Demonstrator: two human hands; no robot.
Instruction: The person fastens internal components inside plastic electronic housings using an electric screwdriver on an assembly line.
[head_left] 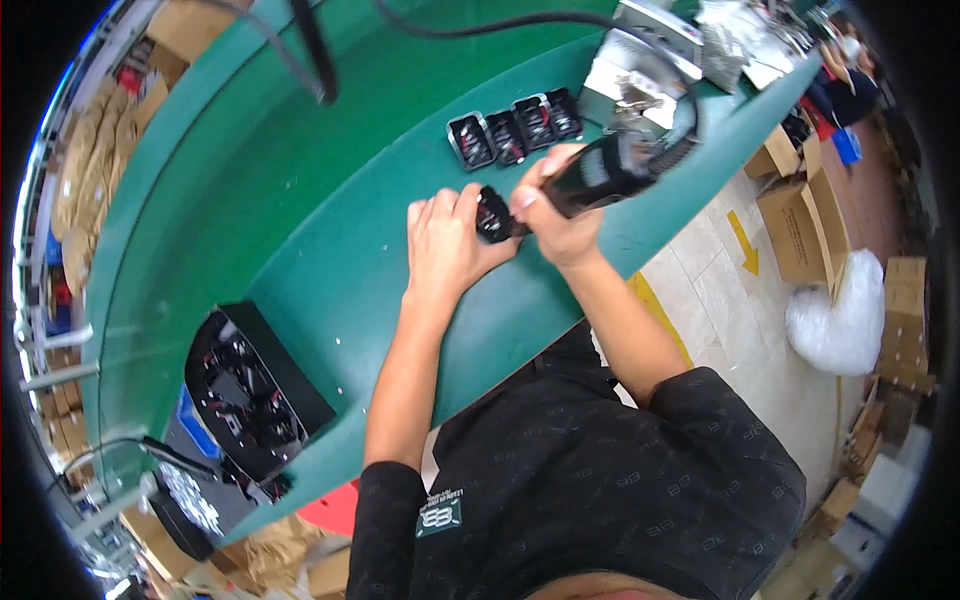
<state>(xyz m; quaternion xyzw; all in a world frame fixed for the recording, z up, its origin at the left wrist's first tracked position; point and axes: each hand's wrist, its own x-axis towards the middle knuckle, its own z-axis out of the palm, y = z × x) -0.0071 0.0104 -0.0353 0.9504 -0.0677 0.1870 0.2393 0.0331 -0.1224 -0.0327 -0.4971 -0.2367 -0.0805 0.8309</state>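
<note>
Left hand (pixel 447 240): fingers clamped around a small black housing (pixel 491 214) with wires inside, held against the green workbench (pixel 345 270).
Right hand (pixel 565 225): fingers wrapped around the front end of a black corded power screwdriver (pixel 598 183).
Driver tip: just beside the housing, between both hands' fingers; contact cannot be made out.
Four black housings (pixel 538 122): in a row beyond the fingers, near them.
White box (pixel 603 72): beyond the right fingers, holding small metal parts.
Black bin (pixel 292 375): well left of the left fingers, holding black parts.
</note>
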